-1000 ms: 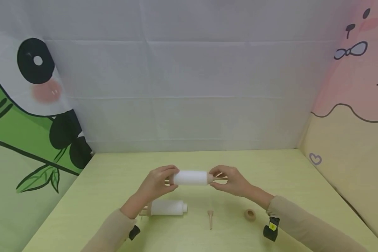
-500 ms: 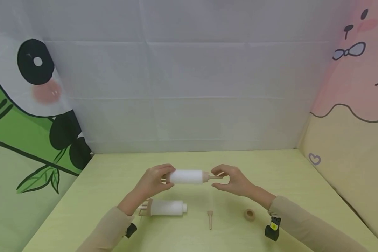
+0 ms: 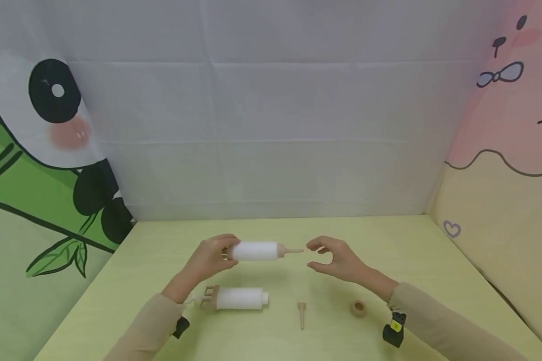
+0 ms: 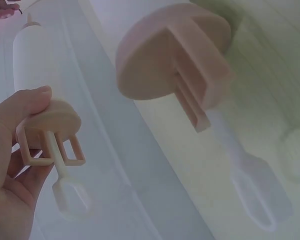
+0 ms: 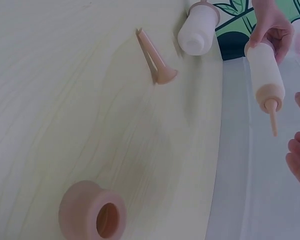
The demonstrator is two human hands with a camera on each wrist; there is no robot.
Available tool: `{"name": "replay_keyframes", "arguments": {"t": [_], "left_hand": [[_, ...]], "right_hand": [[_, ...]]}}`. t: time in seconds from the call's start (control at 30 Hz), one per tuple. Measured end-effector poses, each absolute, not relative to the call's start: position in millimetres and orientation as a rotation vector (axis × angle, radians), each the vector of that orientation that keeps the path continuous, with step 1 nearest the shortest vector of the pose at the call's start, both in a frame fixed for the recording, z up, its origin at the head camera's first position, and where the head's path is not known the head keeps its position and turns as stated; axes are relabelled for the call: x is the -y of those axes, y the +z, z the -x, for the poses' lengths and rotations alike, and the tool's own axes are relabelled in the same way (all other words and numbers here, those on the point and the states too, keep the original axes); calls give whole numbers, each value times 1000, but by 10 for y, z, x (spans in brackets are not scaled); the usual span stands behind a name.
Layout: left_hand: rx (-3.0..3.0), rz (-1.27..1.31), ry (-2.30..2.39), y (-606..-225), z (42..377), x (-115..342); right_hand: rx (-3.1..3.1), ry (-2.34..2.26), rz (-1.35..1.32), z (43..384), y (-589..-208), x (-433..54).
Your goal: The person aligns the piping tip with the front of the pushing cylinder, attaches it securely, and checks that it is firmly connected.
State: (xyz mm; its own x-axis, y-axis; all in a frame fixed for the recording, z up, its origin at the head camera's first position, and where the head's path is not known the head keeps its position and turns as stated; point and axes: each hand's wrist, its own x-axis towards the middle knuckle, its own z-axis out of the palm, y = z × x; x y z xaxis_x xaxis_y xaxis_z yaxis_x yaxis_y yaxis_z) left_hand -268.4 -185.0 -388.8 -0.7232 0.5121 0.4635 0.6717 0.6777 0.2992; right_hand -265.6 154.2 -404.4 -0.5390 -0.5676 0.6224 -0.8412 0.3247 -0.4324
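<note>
Both forearms angle in from the bottom corners of my head view, tan sleeves down to the wrists, hands raised over the pale table and facing each other.

Left hand: palm turned inward, thumb on the near side, fingers on the far side. It's closed around the back end of a white cylinder, by the peach collar. My left wrist feed has the thumb pressed at the collar's edge, fingers behind the looped handles, and a white plunger sticking out the back. The cylinder is held clear of the table, roughly level, its thin peach nozzle pointing to the right hand.

Right hand: fingers and thumb curved in a C with a wide gap, gripping nothing. The nozzle tip is just beside the fingertips, apart from them; my right wrist feed agrees, though it crops most of the hand.

On the table: second white cylinder lying on its side near the left wrist, small peach funnel between the hands and closer to the wearer, peach ring near the right wrist.
</note>
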Motion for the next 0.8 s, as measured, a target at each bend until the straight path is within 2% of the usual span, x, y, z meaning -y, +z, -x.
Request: {"name": "replay_keyframes", "arguments": {"t": [0.8], "left_hand": [[2832, 657, -814, -4120, 2954, 2194]], "right_hand": [[2295, 1080, -1220, 2613, -4121, -1589]]}}
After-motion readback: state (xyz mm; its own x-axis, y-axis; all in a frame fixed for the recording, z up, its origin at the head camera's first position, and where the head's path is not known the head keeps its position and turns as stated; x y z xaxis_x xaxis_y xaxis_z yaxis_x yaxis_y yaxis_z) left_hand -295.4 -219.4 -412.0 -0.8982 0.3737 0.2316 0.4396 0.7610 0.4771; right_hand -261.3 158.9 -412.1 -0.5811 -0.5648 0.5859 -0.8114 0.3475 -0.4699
